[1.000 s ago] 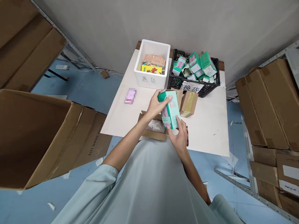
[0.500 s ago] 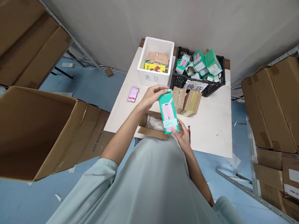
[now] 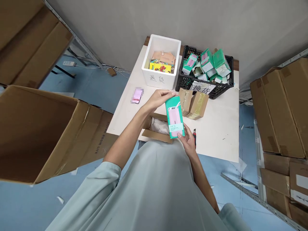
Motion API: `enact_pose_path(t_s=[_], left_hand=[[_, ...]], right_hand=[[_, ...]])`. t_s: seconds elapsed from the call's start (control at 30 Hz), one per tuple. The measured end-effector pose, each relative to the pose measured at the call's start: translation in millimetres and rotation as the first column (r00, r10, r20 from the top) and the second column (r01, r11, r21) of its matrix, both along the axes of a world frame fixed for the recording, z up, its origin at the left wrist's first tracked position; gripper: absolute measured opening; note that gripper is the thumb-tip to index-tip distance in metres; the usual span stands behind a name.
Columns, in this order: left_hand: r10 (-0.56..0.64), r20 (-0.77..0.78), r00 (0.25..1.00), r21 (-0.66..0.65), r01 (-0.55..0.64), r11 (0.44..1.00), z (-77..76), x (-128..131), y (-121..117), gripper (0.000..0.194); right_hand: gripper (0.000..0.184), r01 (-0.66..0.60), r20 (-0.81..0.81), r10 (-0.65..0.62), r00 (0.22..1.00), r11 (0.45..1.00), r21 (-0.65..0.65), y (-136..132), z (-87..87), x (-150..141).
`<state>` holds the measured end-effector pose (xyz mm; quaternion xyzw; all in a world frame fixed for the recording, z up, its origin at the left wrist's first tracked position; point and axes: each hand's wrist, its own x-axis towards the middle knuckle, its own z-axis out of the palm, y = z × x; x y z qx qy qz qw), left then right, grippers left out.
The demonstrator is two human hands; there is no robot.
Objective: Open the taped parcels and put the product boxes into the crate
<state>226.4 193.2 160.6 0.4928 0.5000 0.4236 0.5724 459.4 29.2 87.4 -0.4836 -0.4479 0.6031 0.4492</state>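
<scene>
I hold a tall green box with a pink picture on its front (image 3: 174, 117) upright over the near edge of the white table (image 3: 216, 128). My left hand (image 3: 157, 98) grips its top end with curled fingers. My right hand (image 3: 186, 139) pinches its bottom end from below. Under the box lies a small open cardboard carton (image 3: 155, 130) with white wrapping inside.
Two tape-wrapped brown parcels (image 3: 193, 102) sit just beyond the box. At the back stand a white foam bin (image 3: 161, 61) and a black crate of green boxes (image 3: 207, 69). A pink item (image 3: 137, 95) lies left. Large cardboard cartons (image 3: 43, 134) flank both sides.
The green box has turned so its pink front faces me and now stands straighter. Both hands kept hold of it. The view shifted slightly.
</scene>
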Motion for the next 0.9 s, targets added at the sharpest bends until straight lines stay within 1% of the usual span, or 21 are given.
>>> enact_pose_path(t_s=[0.1,0.17,0.27,0.37,0.5,0.6,0.67,0.7,0.77,0.83,0.9], left_hand=[[-0.074,0.020,0.997,0.075,0.073,0.995,1.7,-4.5,-2.1,0.057],[-0.108,0.047,0.993,0.101,0.102,0.990,0.7,-7.9,-2.8,0.064],[-0.165,0.115,0.980,0.065,0.159,0.985,-3.3,-11.5,-3.6,0.075],[-0.193,0.168,0.967,0.011,0.194,0.981,-7.1,-12.2,-5.7,0.080],[-0.141,0.155,0.978,-0.017,0.145,0.989,-11.7,-8.5,-9.5,0.074],[-0.069,0.152,0.986,-0.035,0.075,0.997,-18.0,-4.5,-9.2,0.074],[-0.017,0.134,0.991,-0.052,0.025,0.998,-23.2,-3.0,-7.3,0.073],[0.004,0.112,0.994,-0.062,0.003,0.998,-25.5,-2.7,-6.1,0.072],[0.032,0.049,0.998,-0.072,-0.029,0.997,-29.1,-2.3,-4.0,0.070],[0.045,-0.015,0.999,-0.065,-0.046,0.997,-31.1,-1.3,-2.3,0.068],[0.047,-0.056,0.997,-0.057,-0.050,0.997,-33.0,0.9,-0.2,0.068]], right_hand=[[0.088,-0.015,-0.056,0.012,0.998,0.998,-0.053,-1.5,3.8,1.6],[0.083,-0.041,-0.150,0.022,0.988,0.992,-0.122,-3.3,5.4,2.3],[0.073,-0.095,-0.311,0.022,0.950,0.971,-0.221,-6.8,2.8,2.6],[0.071,-0.147,-0.376,0.035,0.926,0.950,-0.275,-10.2,-5.7,2.6],[0.082,-0.208,-0.323,0.108,0.940,0.933,-0.292,-10.2,-14.4,1.1],[0.089,-0.236,-0.290,0.153,0.945,0.930,-0.280,-5.9,-12.9,-1.9],[0.089,-0.238,-0.254,0.170,0.952,0.934,-0.267,-1.9,-10.2,-2.9],[0.087,-0.217,-0.223,0.161,0.961,0.941,-0.258,0.2,-9.4,-2.5],[0.082,-0.128,-0.136,0.098,0.986,0.965,-0.231,4.0,-9.8,0.1],[0.077,-0.030,-0.056,0.019,0.998,0.980,-0.198,7.1,-13.3,3.8],[0.076,0.017,-0.021,-0.021,1.000,0.985,-0.172,9.8,-19.0,6.6]])
